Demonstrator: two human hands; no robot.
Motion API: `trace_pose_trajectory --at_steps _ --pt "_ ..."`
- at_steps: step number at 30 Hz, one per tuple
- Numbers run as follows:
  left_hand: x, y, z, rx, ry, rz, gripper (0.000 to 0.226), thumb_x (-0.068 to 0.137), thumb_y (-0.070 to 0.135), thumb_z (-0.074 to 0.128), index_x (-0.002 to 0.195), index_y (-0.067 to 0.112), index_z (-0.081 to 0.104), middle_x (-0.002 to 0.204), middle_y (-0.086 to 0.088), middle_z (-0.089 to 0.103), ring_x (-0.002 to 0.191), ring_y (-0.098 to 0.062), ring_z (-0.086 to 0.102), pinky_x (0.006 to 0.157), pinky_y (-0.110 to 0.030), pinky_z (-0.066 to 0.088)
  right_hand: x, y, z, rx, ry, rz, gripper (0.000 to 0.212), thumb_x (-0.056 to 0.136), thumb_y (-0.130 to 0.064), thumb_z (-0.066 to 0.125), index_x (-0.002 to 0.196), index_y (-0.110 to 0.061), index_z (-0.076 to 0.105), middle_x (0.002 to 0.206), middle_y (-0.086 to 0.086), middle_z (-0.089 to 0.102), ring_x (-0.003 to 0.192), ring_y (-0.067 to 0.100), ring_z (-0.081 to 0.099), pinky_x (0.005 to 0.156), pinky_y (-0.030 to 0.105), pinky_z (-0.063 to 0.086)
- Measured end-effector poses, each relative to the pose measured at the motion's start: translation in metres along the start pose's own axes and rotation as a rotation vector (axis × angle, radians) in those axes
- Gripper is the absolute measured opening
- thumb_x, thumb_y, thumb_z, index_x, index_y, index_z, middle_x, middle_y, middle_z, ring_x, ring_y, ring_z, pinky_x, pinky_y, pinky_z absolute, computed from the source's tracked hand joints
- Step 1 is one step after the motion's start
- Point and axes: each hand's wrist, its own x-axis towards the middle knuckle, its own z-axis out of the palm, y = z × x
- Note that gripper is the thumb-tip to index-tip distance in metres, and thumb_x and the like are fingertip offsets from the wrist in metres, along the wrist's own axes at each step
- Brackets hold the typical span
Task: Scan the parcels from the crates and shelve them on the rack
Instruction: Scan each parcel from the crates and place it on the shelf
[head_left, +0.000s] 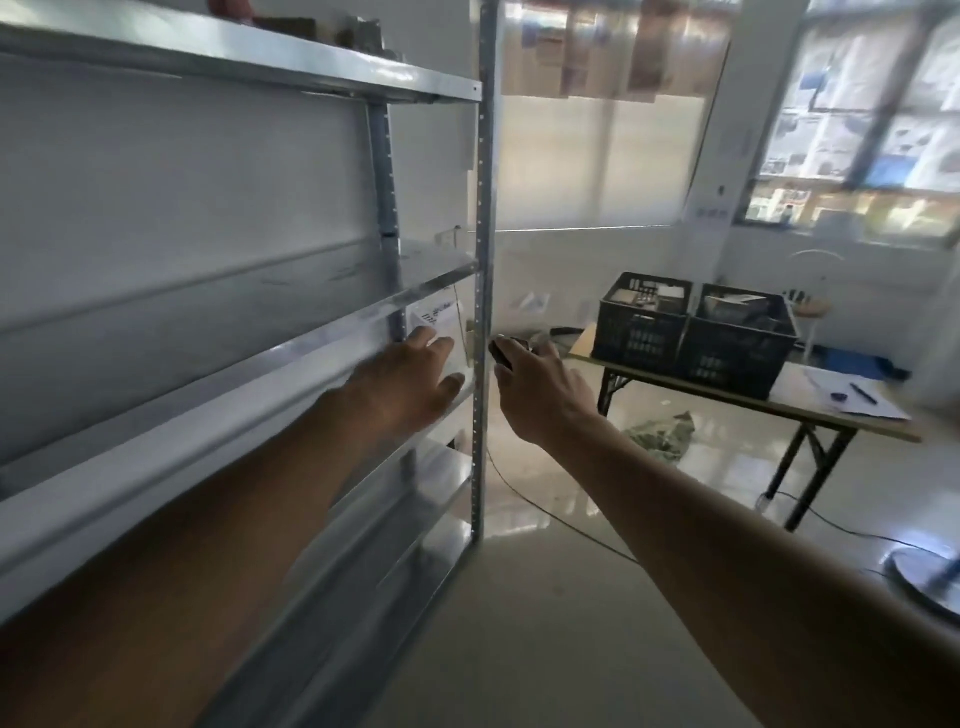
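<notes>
A grey metal rack (483, 218) fills the left side of the view. My left hand (410, 379) reaches into the right end of a lower shelf, fingers stretched out against a white parcel (434, 319) with a printed label. My right hand (540, 387) is just right of the rack's front post and grips a small dark scanner (503, 352). Two black crates (644, 322) (737, 343) holding parcels stand on a folding table (857, 421) at the right.
Boxes sit on the rack's top shelf (291, 26). A pen and papers (862, 397) lie on the table's right end. A cable (545, 512) runs over the glossy floor, with a crumpled bag (662, 436) under the table and a round metal base (924, 577) at far right.
</notes>
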Motion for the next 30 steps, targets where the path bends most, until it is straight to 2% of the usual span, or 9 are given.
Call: trace_pose_trajectory --at_steps 7,12,18,24,30 --pt "0.149 0.037 0.049 -0.019 -0.081 0.167 0.063 0.108 0.049 0.045 0.161 0.016 0.035 0.168 -0.007 0.03 0.148 -0.034 0.041 0.116 -0.052 0.042 0.08 0.093 -0.013 -0.111 0.062 0.204 0.044 0.112 -0.045 0.039 0.156 -0.043 0.039 0.143 0.015 0.049 0.112 0.051 0.061 0.09 0.052 0.054" --pt "0.248 0.085 0.084 -0.028 -0.079 0.292 0.063 0.108 0.049 0.045 0.161 0.017 0.034 0.167 -0.008 0.034 0.151 -0.031 0.038 0.119 -0.05 0.038 0.136 0.174 -0.022 -0.134 0.053 0.331 0.046 0.11 -0.046 0.042 0.156 -0.044 0.041 0.141 0.013 0.049 0.115 0.048 0.06 0.095 0.052 0.054" --pt "0.357 0.134 0.126 0.002 -0.082 0.326 0.065 0.107 0.054 0.043 0.16 0.018 0.034 0.164 -0.004 0.038 0.147 -0.03 0.042 0.116 -0.052 0.042 0.203 0.27 -0.021 -0.18 0.028 0.363 0.047 0.11 -0.048 0.045 0.157 -0.046 0.04 0.146 0.012 0.048 0.12 0.047 0.058 0.097 0.053 0.053" --pt "0.468 0.194 0.172 0.0 -0.122 0.298 0.067 0.106 0.054 0.044 0.162 0.019 0.032 0.167 -0.003 0.034 0.151 -0.029 0.037 0.117 -0.057 0.039 0.284 0.377 -0.028 -0.195 -0.004 0.364 0.051 0.111 -0.047 0.043 0.161 -0.047 0.035 0.147 0.01 0.047 0.119 0.044 0.057 0.095 0.052 0.053" --pt "0.576 0.236 0.205 -0.051 -0.165 0.299 0.068 0.106 0.051 0.049 0.161 0.014 0.035 0.163 -0.008 0.039 0.148 -0.03 0.04 0.118 -0.054 0.039 0.364 0.455 -0.035 -0.185 -0.042 0.361 0.051 0.111 -0.045 0.044 0.162 -0.043 0.037 0.152 0.011 0.045 0.123 0.044 0.055 0.097 0.054 0.052"
